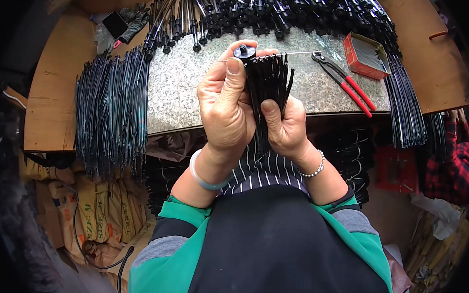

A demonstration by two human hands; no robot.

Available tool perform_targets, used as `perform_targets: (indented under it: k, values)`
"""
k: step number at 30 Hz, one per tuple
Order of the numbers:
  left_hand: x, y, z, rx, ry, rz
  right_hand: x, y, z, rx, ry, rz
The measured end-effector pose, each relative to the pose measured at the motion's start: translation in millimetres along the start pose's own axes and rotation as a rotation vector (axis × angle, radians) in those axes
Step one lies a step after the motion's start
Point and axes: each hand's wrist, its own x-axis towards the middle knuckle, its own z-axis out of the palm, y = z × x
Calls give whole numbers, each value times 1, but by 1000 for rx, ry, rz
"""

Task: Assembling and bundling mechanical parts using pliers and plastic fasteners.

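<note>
Left hand and right hand both clamped around black rib bundle; risk: thin wire slipping, ribs splaying from hub.

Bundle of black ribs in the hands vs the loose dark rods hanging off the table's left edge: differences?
The black rib bundle is gathered tight under a round black cap and held upright by left hand and right hand. The loose dark rods lie untouched, fanned wide over the table edge, and look longer. Both are thin, dark and glossy.
</note>
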Motion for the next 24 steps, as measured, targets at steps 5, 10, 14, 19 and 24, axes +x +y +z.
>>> perform_targets:
  k: [5,10,14,19,24]
  values:
    - [0,-2,-1,-2,25,3,-1,-1,-5,-39,-41,3]
    - [2,-3,-4,-81,-14,-31,2,0,-6,-25,-77,22]
    - [2,-3,-3,-43,-28,-46,2,1,-10,-31,-126,52]
    - [3,-3,0,-9,2,-71,5,-3,-8,-12,-121,45]
    - [4,-2,9,-64,91,-105,7,-1,-12,2,-186,142]
